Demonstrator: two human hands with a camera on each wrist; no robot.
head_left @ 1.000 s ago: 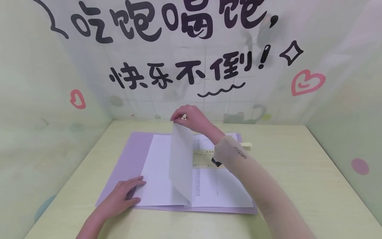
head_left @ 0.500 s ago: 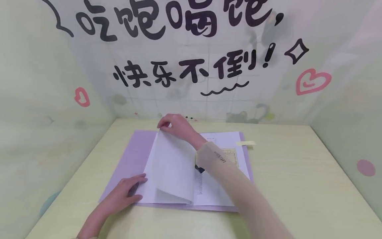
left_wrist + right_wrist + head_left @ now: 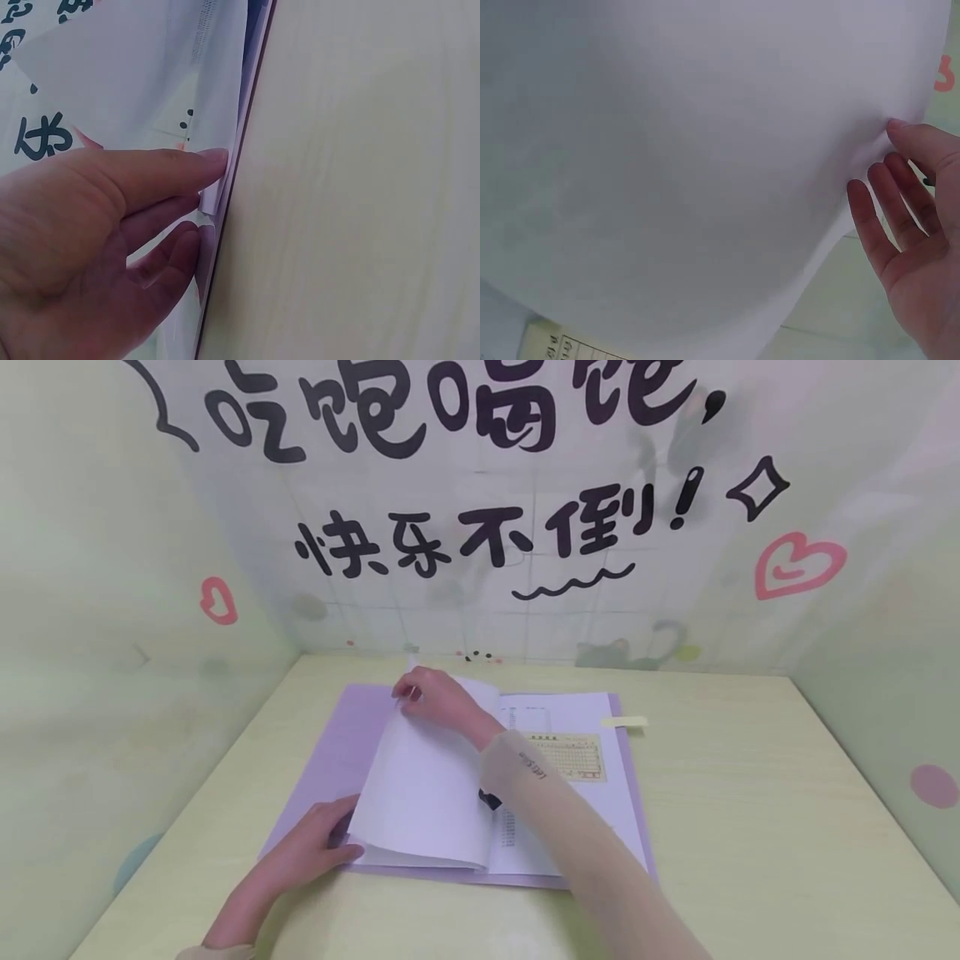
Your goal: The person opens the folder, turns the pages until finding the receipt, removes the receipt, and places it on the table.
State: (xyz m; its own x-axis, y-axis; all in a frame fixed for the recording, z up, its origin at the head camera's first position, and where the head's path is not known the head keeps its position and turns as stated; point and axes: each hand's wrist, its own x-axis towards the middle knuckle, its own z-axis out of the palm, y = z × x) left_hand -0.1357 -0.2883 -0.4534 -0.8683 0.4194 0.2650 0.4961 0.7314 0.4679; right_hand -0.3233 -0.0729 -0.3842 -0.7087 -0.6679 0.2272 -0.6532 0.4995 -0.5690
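Observation:
A purple folder point(image 3: 333, 739) lies open on the table with white sheets inside. My right hand point(image 3: 438, 697) pinches the top outer edge of a white page point(image 3: 423, 785), which curves over the left side. In the right wrist view, thumb and fingertips meet at the edge of that page point(image 3: 705, 150). At the lower left corner of the sheets, my left hand point(image 3: 311, 847) rests with thumb and fingers apart; the turned page overlaps its fingertips. Its thumb point(image 3: 214, 159) touches the paper near the folder's edge in the left wrist view. On the right-hand sheet lies a yellowish printed slip point(image 3: 573, 756), partly behind my right sleeve.
A pale yellow tab point(image 3: 626, 722) sticks out past the folder's right edge. The light wooden table point(image 3: 750, 793) extends on both sides. A printed curtain point(image 3: 480, 618) with black characters and pink hearts stands behind and around it.
My right hand has carried the page leftward and down, from nearly upright to lying over the left side. The left hand stays at the corner. The yellowish slip shows more.

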